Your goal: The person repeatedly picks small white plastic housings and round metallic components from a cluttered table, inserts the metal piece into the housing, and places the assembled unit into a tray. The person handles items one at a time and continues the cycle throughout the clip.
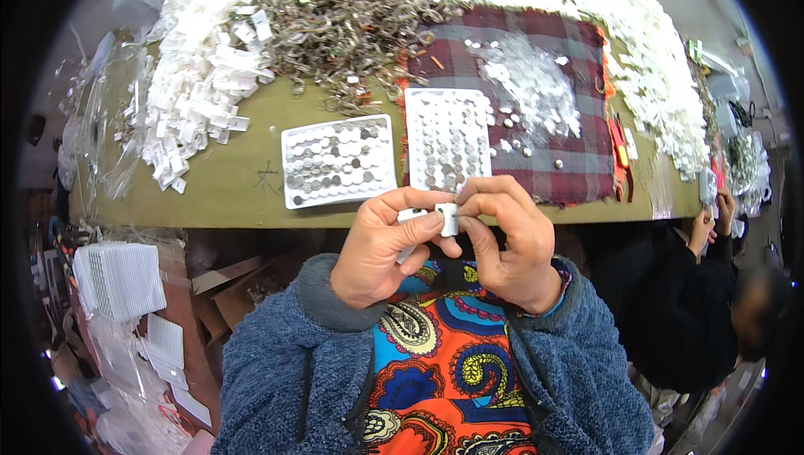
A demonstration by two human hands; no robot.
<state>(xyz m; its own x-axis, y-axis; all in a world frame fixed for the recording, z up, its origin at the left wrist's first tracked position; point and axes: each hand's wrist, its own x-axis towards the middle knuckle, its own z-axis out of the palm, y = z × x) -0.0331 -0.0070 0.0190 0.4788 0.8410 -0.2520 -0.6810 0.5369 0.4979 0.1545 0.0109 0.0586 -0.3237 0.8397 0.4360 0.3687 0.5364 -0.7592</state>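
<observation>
Just past the table's near edge, both hands meet in front of my body. A small white plastic housing (pixel 448 219) with a dark hole is pinched between the thumb and fingers of my left hand (pixel 377 245). Another white plastic piece (pixel 410 215) shows within that same hand, partly covered by the thumb. My right hand (pixel 512 245) is closed, its thumb and index fingertips together at the housing's right side; anything tiny between them is hidden. Right behind the hands lies a white tray (pixel 408 132) of small round pieces. A second such tray (pixel 293 147) sits to its left.
Heaped white plastic parts (pixel 197 95) cover the table's left and far side. A tangled grey-brown pile (pixel 335 28) lies at the back. Clear small parts (pixel 528 78) rest on a plaid cloth (pixel 586 157), beside red-handled pliers (pixel 621 145). Another person (pixel 687 312) works at right.
</observation>
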